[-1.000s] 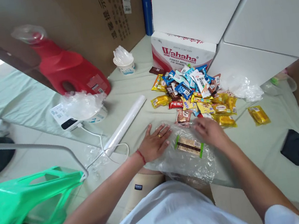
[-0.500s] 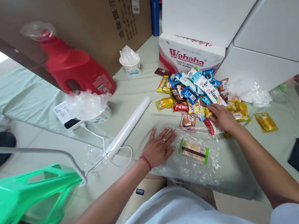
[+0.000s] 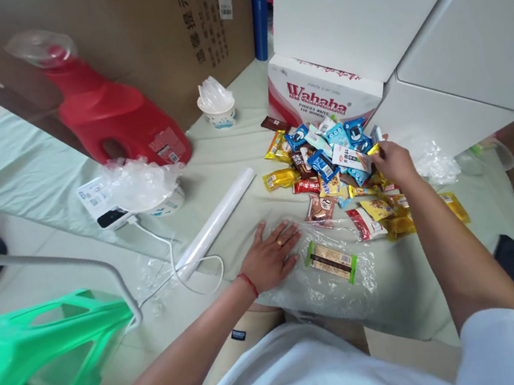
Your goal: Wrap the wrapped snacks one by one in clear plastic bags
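Observation:
My left hand [image 3: 271,255] lies flat, fingers spread, on the edge of a clear plastic bag [image 3: 320,283] spread on the pale green cloth. Inside the bag lies a brown snack bar with green ends [image 3: 331,261]. My right hand [image 3: 393,162] reaches into a pile of wrapped snacks [image 3: 331,168] and its fingertips pinch a white snack packet with red print [image 3: 349,157] at the pile's far right side. A red-and-white packet [image 3: 364,225] and yellow packets lie loose between the pile and the bag.
A Wahaha carton [image 3: 319,95] stands behind the pile, white panels to its right. A red jug [image 3: 113,117], a paper cup [image 3: 218,113], a white roll [image 3: 215,222], a cabled device [image 3: 108,209], a green stool [image 3: 39,357] and a black pouch [image 3: 510,251] surround the area.
My right hand left the bag, crossed the near side of the pile and now grips a white packet farther back. My left hand stayed flat on the bag.

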### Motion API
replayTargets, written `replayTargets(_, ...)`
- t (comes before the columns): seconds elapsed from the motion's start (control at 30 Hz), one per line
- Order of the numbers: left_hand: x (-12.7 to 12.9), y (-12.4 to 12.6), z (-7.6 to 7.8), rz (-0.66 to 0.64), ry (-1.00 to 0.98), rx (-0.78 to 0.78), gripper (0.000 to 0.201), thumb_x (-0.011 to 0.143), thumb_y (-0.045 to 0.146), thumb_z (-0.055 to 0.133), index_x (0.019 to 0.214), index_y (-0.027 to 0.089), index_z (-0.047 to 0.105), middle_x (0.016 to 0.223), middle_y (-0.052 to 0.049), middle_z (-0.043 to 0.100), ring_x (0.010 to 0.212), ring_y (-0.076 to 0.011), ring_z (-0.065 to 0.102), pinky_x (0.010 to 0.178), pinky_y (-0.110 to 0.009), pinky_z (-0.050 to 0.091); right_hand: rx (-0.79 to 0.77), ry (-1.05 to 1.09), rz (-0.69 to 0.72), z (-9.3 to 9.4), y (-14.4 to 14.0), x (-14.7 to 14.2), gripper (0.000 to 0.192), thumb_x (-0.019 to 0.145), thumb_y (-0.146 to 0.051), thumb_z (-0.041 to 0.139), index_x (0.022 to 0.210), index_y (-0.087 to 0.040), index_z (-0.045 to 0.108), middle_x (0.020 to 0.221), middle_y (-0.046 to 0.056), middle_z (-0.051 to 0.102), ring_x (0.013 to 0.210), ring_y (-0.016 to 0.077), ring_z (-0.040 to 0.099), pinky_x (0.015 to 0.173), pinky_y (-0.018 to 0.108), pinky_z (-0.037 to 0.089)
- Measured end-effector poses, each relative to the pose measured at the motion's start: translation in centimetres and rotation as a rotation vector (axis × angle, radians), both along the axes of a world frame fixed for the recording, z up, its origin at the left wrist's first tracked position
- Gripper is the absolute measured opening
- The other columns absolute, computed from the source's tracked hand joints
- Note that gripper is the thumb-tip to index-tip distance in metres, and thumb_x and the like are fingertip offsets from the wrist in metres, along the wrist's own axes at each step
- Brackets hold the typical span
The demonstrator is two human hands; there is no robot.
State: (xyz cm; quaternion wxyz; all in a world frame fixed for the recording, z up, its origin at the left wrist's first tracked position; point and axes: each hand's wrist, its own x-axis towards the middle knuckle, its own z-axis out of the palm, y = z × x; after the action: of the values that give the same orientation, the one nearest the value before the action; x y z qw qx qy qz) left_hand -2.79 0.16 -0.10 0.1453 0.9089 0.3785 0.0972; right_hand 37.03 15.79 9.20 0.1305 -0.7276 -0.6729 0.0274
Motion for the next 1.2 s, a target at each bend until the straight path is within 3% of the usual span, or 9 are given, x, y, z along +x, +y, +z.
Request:
replayTargets(0.13,0.0,0.0,0.1,0.002,-0.011,-0.009,0.057,0.106,0.048,0.036,0.161,0.032,0.037,0.164,-0.006,0.043,0.155,-0.0289,0.035,0.128,-0.064,0.003,0.026,0.114,0.032,1.4,1.2,-0.3,0.048,0.095,-0.03,0.064,0.139,-0.01,0.061,0.116,0.016,0.071,0.083,0.0169,0.06,0.084,0.033,0.047)
replayTargets(0.23,0.0,0.0,0.2,0.003,-0.01,-0.004,0.057,0.106,0.048,0.038,0.161,0.032,0.038,0.164,-0.006,0.043,0.155,-0.0292,0.035,0.128,-0.064,0.004,0.071,0.157,0.101,1.4,-0.3,-1.6,0.044,0.098,-0.03,0.058,0.137,-0.011,0.063,0.123,0.015,0.068,0.091,0.0179,0.063,0.088,0.032,0.048)
replayTargets(0.4,0.1,-0.1,0.3,0.008,-0.013,-0.007,0.057,0.105,0.047,0.039,0.16,0.032,0.038,0.164,-0.006,0.044,0.154,-0.0301,0.036,0.128,-0.064,0.005,-0.219,-0.07,0.499,-0.9,-5.6,-2.2,0.04,0.091,-0.033,0.064,0.128,-0.017,0.071,0.12,0.013,0.071,0.108,0.0275,0.063,0.099,0.038,0.046)
replayTargets(0.5,0.1,-0.1,0.2,0.006,-0.02,-0.007,0.056,0.106,0.047,0.038,0.16,0.033,0.039,0.164,-0.006,0.043,0.154,-0.0295,0.035,0.128,-0.063,0.004,-0.322,-0.174,0.449,-2.8,-8.4,-1.0,0.035,0.093,-0.026,0.059,0.124,-0.016,0.073,0.117,0.015,0.073,0.108,0.028,0.063,0.1,0.039,0.045)
replayTargets(0.6,0.1,-0.1,0.1,0.001,-0.027,-0.008,0.055,0.106,0.047,0.037,0.159,0.033,0.04,0.165,-0.005,0.041,0.155,-0.0287,0.035,0.128,-0.063,0.003,-0.329,-0.098,0.434,-3.6,-9.2,0.0,0.036,0.096,-0.023,0.053,0.125,-0.017,0.073,0.122,0.013,0.073,0.112,0.0261,0.063,0.102,0.037,0.045)
replayTargets(0.77,0.2,-0.1,0.2,0.002,-0.013,-0.013,0.055,0.107,0.048,0.035,0.159,0.031,0.041,0.165,-0.006,0.041,0.155,-0.0281,0.034,0.128,-0.062,0.001,-0.274,-0.11,0.344,-3.0,-6.7,-1.9,0.052,0.093,-0.011,0.045,0.141,-0.017,0.064,0.129,0.013,0.07,0.112,0.0256,0.065,0.097,0.033,0.048)
replayTargets(0.93,0.2,-0.2,0.2,0.004,-0.01,-0.006,0.055,0.107,0.047,0.035,0.159,0.031,0.041,0.166,-0.006,0.041,0.155,-0.0277,0.034,0.129,-0.061,0.0,-0.143,-0.3,0.188,-2.8,-5.2,-5.1,0.056,0.096,-0.012,0.041,0.15,-0.02,0.053,0.15,0.018,0.054,0.121,0.0335,0.056,0.09,0.042,0.05)
replayTargets(1.07,0.2,-0.2,0.2,0.005,0.0,0.003,0.056,0.107,0.048,0.034,0.159,0.03,0.04,0.166,-0.006,0.04,0.156,-0.0266,0.033,0.129,-0.061,-0.001,-0.065,-0.399,0.151,-3.1,-5.2,-5.8,0.043,0.098,-0.016,0.041,0.133,-0.016,0.066,0.138,0.023,0.057,0.122,0.0382,0.048,0.09,0.049,0.047)
replayTargets(1.2,0.2,-0.2,0.2,0.014,0.005,0.028,0.055,0.107,0.048,0.035,0.158,0.03,0.042,0.165,-0.006,0.042,0.155,-0.0266,0.035,0.129,-0.06,0.003,-0.062,-0.412,0.186,-3.4,-5.1,-5.5,0.036,0.101,-0.018,0.039,0.113,-0.012,0.072,0.121,0.023,0.062,0.119,0.0352,0.048,0.095,0.048,0.042)
